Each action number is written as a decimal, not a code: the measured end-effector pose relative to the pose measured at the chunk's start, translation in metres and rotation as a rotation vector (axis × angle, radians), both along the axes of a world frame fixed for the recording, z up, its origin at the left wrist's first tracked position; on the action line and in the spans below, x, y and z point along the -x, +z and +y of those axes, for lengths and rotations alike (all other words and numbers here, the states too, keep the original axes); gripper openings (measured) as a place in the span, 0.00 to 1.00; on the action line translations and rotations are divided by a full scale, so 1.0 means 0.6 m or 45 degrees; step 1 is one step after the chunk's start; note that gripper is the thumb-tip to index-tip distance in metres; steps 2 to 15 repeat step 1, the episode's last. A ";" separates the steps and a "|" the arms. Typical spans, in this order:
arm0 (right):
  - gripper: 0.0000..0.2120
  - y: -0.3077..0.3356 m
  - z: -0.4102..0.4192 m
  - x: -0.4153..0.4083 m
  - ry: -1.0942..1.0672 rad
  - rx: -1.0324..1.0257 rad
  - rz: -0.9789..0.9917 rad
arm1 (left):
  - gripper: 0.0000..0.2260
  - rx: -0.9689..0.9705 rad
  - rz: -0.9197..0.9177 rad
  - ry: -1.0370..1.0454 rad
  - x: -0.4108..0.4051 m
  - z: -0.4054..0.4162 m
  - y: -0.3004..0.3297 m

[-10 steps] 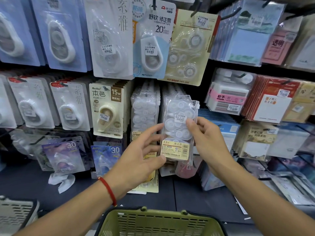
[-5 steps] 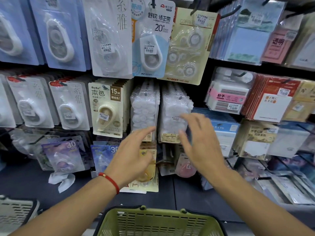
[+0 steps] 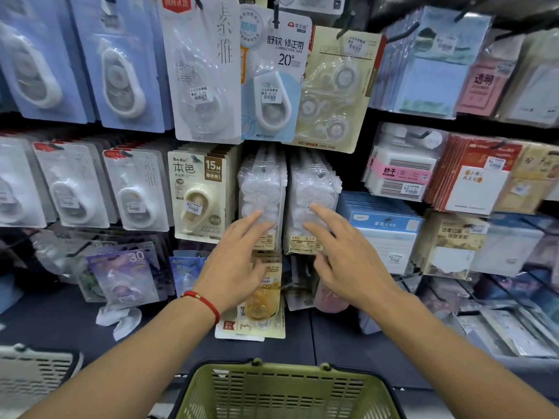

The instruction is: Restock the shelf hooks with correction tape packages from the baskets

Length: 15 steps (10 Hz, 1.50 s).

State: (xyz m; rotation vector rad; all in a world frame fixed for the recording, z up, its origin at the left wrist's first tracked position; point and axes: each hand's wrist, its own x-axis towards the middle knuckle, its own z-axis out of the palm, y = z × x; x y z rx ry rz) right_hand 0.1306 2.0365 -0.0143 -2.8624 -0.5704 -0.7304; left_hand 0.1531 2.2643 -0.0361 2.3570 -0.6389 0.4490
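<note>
With both the left hand [image 3: 233, 267] and right hand [image 3: 348, 261] spread flat, we press the two clear correction tape stacks [image 3: 313, 189] squarely back along their hooks.

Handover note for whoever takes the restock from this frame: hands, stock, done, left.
Left hand: open, empty, fingertips at the left clear refill stack.
Right hand: open, empty, fingertips on the right clear refill stack.
Both stacks hang on their hooks; no package is in hand.
Green basket sits below, at the frame's bottom edge; its contents are not visible.
Grey basket at lower left.
Left: fetch the next package from a basket and hang it.
</note>
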 end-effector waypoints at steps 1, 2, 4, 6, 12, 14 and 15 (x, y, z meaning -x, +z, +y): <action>0.20 0.029 0.003 0.027 0.015 -0.338 -0.039 | 0.27 0.182 -0.068 0.055 0.037 0.017 0.031; 0.20 0.029 0.003 0.027 0.015 -0.338 -0.039 | 0.27 0.182 -0.068 0.055 0.037 0.017 0.031; 0.20 0.029 0.003 0.027 0.015 -0.338 -0.039 | 0.27 0.182 -0.068 0.055 0.037 0.017 0.031; 0.20 0.029 0.003 0.027 0.015 -0.338 -0.039 | 0.27 0.182 -0.068 0.055 0.037 0.017 0.031; 0.20 0.029 0.003 0.027 0.015 -0.338 -0.039 | 0.27 0.182 -0.068 0.055 0.037 0.017 0.031; 0.20 0.029 0.003 0.027 0.015 -0.338 -0.039 | 0.27 0.182 -0.068 0.055 0.037 0.017 0.031; 0.20 0.029 0.003 0.027 0.015 -0.338 -0.039 | 0.27 0.182 -0.068 0.055 0.037 0.017 0.031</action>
